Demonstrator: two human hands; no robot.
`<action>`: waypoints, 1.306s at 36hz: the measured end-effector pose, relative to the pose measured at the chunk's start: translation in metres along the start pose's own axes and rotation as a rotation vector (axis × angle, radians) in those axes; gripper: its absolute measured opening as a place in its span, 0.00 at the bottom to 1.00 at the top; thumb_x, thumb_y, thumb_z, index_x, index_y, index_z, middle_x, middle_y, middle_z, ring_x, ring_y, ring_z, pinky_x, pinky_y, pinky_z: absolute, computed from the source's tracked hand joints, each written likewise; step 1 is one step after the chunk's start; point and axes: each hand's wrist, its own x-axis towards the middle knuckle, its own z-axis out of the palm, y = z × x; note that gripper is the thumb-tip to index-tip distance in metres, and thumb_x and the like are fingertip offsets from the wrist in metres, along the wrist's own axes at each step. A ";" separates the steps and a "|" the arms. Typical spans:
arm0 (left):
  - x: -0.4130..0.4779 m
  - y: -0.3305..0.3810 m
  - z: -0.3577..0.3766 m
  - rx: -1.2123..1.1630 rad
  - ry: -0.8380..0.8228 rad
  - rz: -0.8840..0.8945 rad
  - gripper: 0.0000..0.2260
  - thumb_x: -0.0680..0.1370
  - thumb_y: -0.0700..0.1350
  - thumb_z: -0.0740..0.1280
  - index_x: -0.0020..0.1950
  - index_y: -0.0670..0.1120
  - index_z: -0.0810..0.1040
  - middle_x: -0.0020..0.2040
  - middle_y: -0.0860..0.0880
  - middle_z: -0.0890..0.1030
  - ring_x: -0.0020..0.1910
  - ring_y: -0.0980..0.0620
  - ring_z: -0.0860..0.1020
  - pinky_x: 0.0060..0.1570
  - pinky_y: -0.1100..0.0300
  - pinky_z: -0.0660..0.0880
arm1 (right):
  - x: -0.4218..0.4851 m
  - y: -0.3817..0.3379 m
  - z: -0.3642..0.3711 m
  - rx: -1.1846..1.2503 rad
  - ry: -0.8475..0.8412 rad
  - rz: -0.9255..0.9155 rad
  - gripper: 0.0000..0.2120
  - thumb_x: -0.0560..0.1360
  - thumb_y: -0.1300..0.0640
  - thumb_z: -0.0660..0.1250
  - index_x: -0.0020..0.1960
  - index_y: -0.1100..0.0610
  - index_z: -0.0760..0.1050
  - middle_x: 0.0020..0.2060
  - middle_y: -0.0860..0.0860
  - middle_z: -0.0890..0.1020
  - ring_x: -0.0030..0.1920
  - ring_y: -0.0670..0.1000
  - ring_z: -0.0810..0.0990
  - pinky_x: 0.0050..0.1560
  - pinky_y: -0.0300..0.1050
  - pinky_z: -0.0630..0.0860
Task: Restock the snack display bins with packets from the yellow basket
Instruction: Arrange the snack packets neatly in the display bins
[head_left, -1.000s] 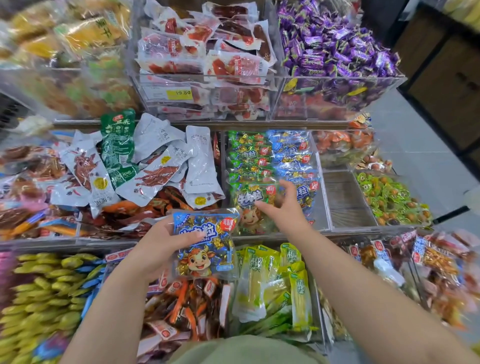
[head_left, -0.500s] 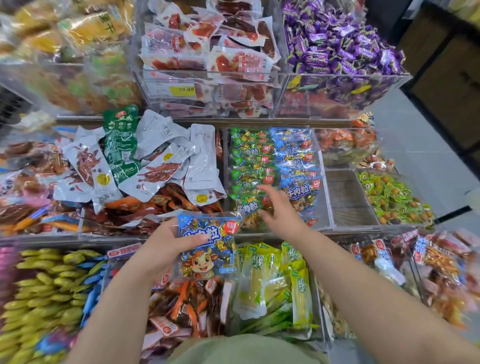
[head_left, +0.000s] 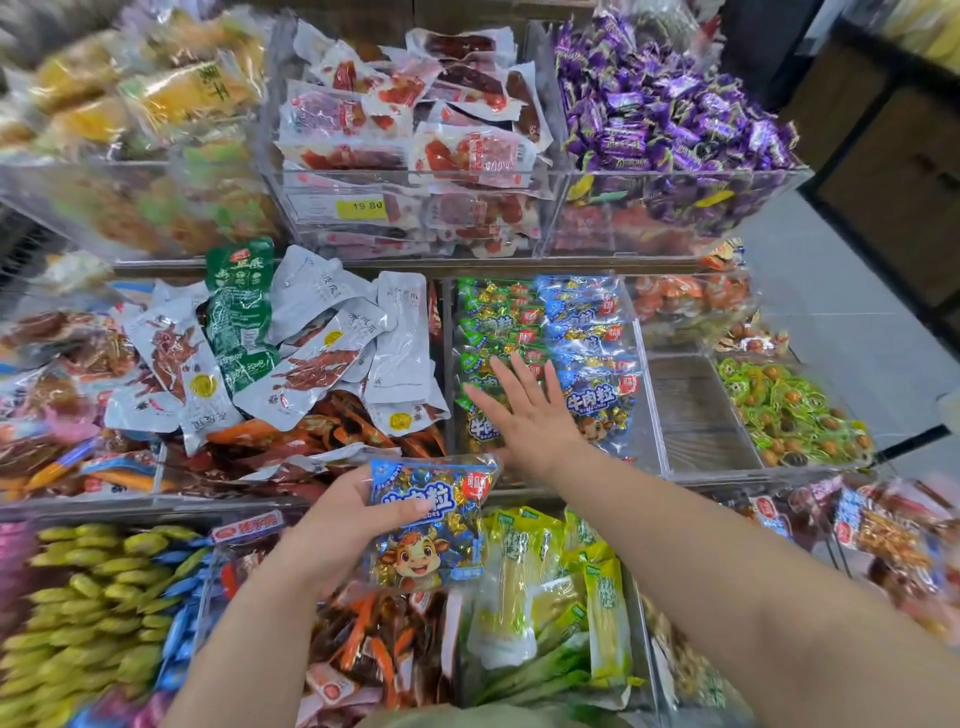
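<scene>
Your left hand grips a blue-and-clear plastic snack packet printed with a cartoon bull. The thumb lies across its front and the other fingers are curled behind it, out of sight. You hold the packet low in front of you, just short of the front wall of the clear acrylic bin in the middle shelf row. Your right hand reaches into that bin palm down, its fingers straight and spread wide, holding nothing. It lies over the front of the row of green packets, just beside the row of blue packets; whether the palm presses on them or only hovers cannot be told. The held packet carries large white characters, partly hidden by your thumb, and a round red sticker at its upper right corner. The matching blue packets in the bin read 牛肉粒 in the same lettering, with a line of small Latin letters beneath that is too small to read. On the shelf above, a yellow price tag reads 19.80. To the right of the bin sits an empty clear compartment.
</scene>
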 end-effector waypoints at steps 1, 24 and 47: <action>0.000 0.000 0.000 0.005 -0.001 -0.007 0.25 0.63 0.47 0.77 0.57 0.39 0.77 0.50 0.40 0.85 0.49 0.42 0.84 0.42 0.57 0.81 | 0.005 0.002 -0.002 -0.023 -0.009 0.004 0.43 0.74 0.32 0.55 0.73 0.43 0.28 0.74 0.54 0.32 0.71 0.58 0.25 0.62 0.64 0.23; -0.014 0.004 0.004 0.032 0.003 0.006 0.17 0.73 0.48 0.69 0.59 0.40 0.77 0.52 0.43 0.85 0.55 0.44 0.82 0.56 0.50 0.77 | -0.001 0.000 -0.007 0.124 -0.063 -0.005 0.49 0.71 0.31 0.58 0.73 0.46 0.27 0.68 0.52 0.23 0.65 0.56 0.18 0.62 0.68 0.24; 0.041 0.039 0.100 0.598 0.197 0.383 0.09 0.79 0.47 0.66 0.59 0.53 0.76 0.55 0.54 0.79 0.57 0.55 0.77 0.61 0.59 0.71 | -0.131 0.104 -0.073 0.954 0.223 0.302 0.13 0.69 0.59 0.75 0.52 0.56 0.80 0.44 0.46 0.78 0.40 0.38 0.75 0.41 0.23 0.66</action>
